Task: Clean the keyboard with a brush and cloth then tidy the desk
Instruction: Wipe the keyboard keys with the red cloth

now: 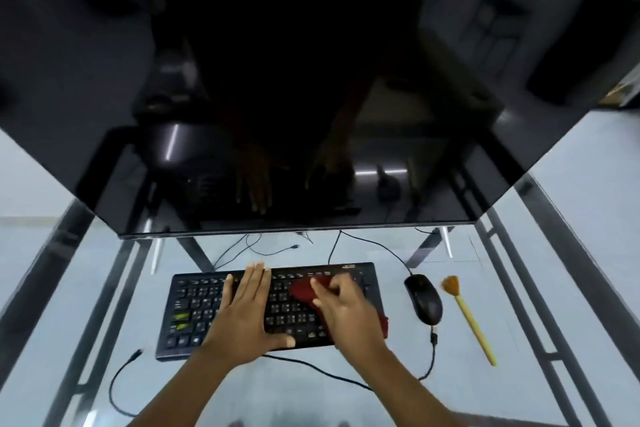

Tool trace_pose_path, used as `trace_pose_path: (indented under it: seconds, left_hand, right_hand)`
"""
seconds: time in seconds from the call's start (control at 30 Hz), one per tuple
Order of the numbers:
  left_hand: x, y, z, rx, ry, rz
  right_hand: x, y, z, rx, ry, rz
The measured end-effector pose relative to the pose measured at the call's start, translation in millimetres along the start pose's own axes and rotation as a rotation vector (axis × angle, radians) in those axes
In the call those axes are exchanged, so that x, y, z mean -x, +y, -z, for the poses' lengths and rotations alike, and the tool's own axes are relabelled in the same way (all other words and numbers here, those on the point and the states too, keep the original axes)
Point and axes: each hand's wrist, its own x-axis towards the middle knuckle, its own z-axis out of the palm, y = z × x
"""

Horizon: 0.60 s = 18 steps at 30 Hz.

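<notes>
A black keyboard (194, 308) lies on the glass desk (346, 402) below the monitor. My left hand (246, 312) rests flat on its middle keys, fingers spread and pointing away from me. My right hand (343, 308) presses a dark red cloth (304, 289) onto the right part of the keyboard; the cloth's other end shows by the keyboard's right edge. A brush (467, 315) with a yellow handle and orange bristles lies on the desk right of the mouse, untouched.
A large dark monitor (311, 97) fills the upper view and overhangs the desk's back. A black mouse (424, 298) sits between keyboard and brush. Loose black cables (114, 388) trail behind and in front of the keyboard. The desk's metal frame shows through the glass.
</notes>
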Motion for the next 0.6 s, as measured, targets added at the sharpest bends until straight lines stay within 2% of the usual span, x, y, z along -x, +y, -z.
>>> trace_pose_path:
  seconds: [0.07, 0.13, 0.17, 0.2, 0.27, 0.4, 0.43, 0.53, 0.6]
  left_hand:
    - [1.1, -10.5, -0.5, -0.058, -0.028, -0.037]
    - [1.1, -14.2, 0.1, -0.082, -0.025, -0.065]
    - [1.0, -14.9, 0.8, -0.089, -0.026, -0.070]
    - [1.3, -15.1, 1.3, -0.101, -0.044, -0.067]
    - [2.5, -17.1, -0.5, -0.128, -0.092, -0.053]
    - [1.6, -18.5, -2.8, -0.051, -0.177, -0.049]
    - [1.7, -18.2, -3.1, -0.036, -0.181, -0.057]
    - [1.6, -20.3, -2.5, -0.023, -0.148, -0.063]
    - [1.3, -20.5, -4.2, -0.015, -0.130, -0.060]
  right_hand:
    - [1.0, -2.9, -12.2, 0.099, -0.032, 0.011]
    - [-6.5, -0.4, -4.5, 0.102, -0.086, -0.110]
    - [-11.4, 5.0, -0.7, 0.130, -0.045, -0.185]
    - [-16.9, 6.3, 4.8, 0.225, -0.006, -0.185]
    - [-19.6, 7.9, 9.2, 0.218, 0.070, -0.261]
    - [4.0, -24.9, -12.5, 0.291, -0.055, 0.033]
    - [4.0, -26.3, -12.8, 0.274, -0.078, 0.055]
    - [-19.3, -1.9, 4.9, 0.347, -0.089, -0.043]
    - [-29.6, 7.9, 15.3, 0.238, -0.004, -0.238]
